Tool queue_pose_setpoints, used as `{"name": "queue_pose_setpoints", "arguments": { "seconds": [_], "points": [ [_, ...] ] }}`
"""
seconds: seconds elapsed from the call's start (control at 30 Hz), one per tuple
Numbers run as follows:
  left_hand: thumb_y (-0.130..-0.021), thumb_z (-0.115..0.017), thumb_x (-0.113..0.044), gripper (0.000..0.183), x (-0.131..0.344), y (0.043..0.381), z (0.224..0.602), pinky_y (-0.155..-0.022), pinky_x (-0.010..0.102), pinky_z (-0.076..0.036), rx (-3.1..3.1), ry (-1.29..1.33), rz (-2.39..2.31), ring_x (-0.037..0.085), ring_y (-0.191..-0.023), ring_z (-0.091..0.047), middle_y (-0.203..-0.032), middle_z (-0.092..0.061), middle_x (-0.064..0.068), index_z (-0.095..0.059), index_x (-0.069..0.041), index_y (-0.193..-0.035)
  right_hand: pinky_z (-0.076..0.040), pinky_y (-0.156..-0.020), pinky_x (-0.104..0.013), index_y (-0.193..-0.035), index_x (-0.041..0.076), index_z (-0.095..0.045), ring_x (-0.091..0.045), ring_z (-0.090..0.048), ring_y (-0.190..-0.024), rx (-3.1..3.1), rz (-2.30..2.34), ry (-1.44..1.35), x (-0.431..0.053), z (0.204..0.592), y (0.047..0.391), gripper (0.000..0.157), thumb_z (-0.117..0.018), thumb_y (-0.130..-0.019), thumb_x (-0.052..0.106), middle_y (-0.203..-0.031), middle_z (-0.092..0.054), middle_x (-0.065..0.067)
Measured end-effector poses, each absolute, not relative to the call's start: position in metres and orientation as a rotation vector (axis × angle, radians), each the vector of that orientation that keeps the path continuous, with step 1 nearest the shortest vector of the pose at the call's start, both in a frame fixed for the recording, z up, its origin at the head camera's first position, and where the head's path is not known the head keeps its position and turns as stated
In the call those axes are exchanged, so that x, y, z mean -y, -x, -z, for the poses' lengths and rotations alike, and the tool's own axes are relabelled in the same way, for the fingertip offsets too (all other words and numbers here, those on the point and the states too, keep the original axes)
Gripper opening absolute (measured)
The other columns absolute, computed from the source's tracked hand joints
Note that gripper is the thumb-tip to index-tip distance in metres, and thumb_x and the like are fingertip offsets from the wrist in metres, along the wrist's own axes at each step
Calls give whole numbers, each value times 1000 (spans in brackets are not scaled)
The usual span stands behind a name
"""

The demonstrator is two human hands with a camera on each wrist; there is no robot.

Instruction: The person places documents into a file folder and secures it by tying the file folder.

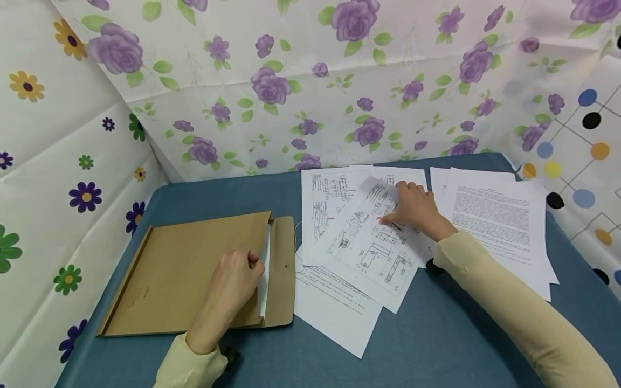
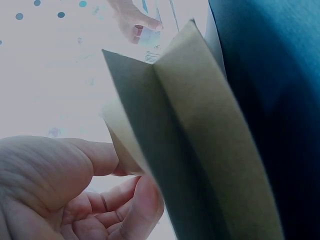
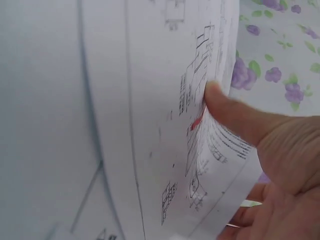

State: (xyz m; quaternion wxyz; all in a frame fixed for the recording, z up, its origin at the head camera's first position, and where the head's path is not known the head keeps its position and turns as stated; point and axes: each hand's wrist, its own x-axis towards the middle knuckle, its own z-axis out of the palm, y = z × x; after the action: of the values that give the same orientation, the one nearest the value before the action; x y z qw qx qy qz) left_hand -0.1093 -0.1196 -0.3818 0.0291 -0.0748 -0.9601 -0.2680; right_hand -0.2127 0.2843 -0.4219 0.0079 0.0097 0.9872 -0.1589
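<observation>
A brown cardboard envelope (image 1: 179,269) lies at the left with its flap (image 1: 282,269) folded out to the right. White paper shows inside its mouth. My left hand (image 1: 235,277) pinches the upper panel at that mouth; in the left wrist view the thumb and curled fingers meet on the cardboard edge (image 2: 132,150). At the back right, my right hand (image 1: 418,207) grips a sheet with technical drawings (image 1: 361,242) near its top right, thumb on the printed face in the right wrist view. The sheet is tilted and overlaps other pages.
Under the held sheet are more drawing sheets (image 1: 315,215) and a text page (image 1: 335,312). Several text pages (image 1: 490,226) are stacked at the right. Blue cloth (image 1: 436,345) covers the table, and a flowered sheet (image 1: 291,124) hangs behind it.
</observation>
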Motion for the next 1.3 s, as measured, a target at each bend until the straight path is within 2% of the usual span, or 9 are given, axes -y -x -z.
{"name": "queue_pose_setpoints", "arguments": {
  "seconds": [0.1,0.23,0.3,0.37,0.53,0.8,0.97,1.13,1.3],
  "points": [
    [-90,-64,2,9,120,109,382,-51,30,-42,2959,233,830,20,-61,-53,-75,-57,9,-60,-3,-85,-32,-101,-71,-139,-10,-47,-51,-52,-116,-3153,505,-21,-285,421,211,88,-93,-76,30,-126,-56,-33],
    [-90,-64,2,9,120,109,381,-51,30,-43,2960,229,827,20,-61,-53,-75,-57,8,-60,-3,-84,-45,-88,-61,-129,-11,-58,-45,-65,-97,-3236,536,12,-290,420,210,54,-82,-84,8,-114,-66,-31],
    [-90,-64,2,9,120,109,381,-51,30,-42,2964,222,828,19,-60,-53,-74,-58,8,-60,-3,-84,-50,-79,-55,-121,-11,-63,-40,-67,-85,-3236,571,21,-293,420,209,39,-76,-87,4,-106,-69,-29],
    [-90,-65,2,9,120,109,381,-50,30,-42,2968,216,830,19,-60,-53,-74,-58,8,-61,-3,-83,-51,-73,-51,-117,-10,-66,-37,-67,-80,-3197,635,16,-296,418,208,31,-74,-89,3,-104,-70,-27],
    [-91,-65,1,8,120,109,382,-50,30,-42,2976,204,836,19,-60,-53,-74,-59,8,-62,-3,-84,-50,-72,-47,-115,-7,-68,-33,-63,-81,-3056,767,2,-304,406,206,28,-73,-93,9,-105,-69,-25],
    [-91,-64,0,8,120,109,382,-50,30,-41,2986,189,834,19,-58,-52,-74,-58,8,-62,-3,-84,-44,-65,-36,-103,-3,-71,-24,-58,-73,-2873,940,131,-328,383,203,18,-70,-93,12,-91,-69,-14],
    [-91,-64,0,7,120,109,382,-50,30,-42,2988,185,837,19,-59,-53,-74,-59,8,-62,-3,-85,-54,-59,-36,-108,-1,-69,-25,-66,-71,-2699,1127,91,-343,370,194,20,-70,-97,16,-97,-71,-14],
    [-91,-65,0,8,119,109,383,-50,30,-42,2994,177,834,19,-60,-53,-74,-59,8,-62,-3,-85,-55,-55,-38,-113,-2,-67,-26,-68,-68,-2565,1246,53,-358,363,187,29,-70,-99,24,-97,-71,-13],
    [-91,-64,0,8,119,110,383,-51,30,-42,2997,183,832,19,-59,-53,-74,-58,8,-62,-3,-85,-59,-63,-41,-133,-3,-62,-30,-73,-77,-2434,1356,16,-369,361,182,44,-70,-100,25,-104,-73,-13]
  ]
}}
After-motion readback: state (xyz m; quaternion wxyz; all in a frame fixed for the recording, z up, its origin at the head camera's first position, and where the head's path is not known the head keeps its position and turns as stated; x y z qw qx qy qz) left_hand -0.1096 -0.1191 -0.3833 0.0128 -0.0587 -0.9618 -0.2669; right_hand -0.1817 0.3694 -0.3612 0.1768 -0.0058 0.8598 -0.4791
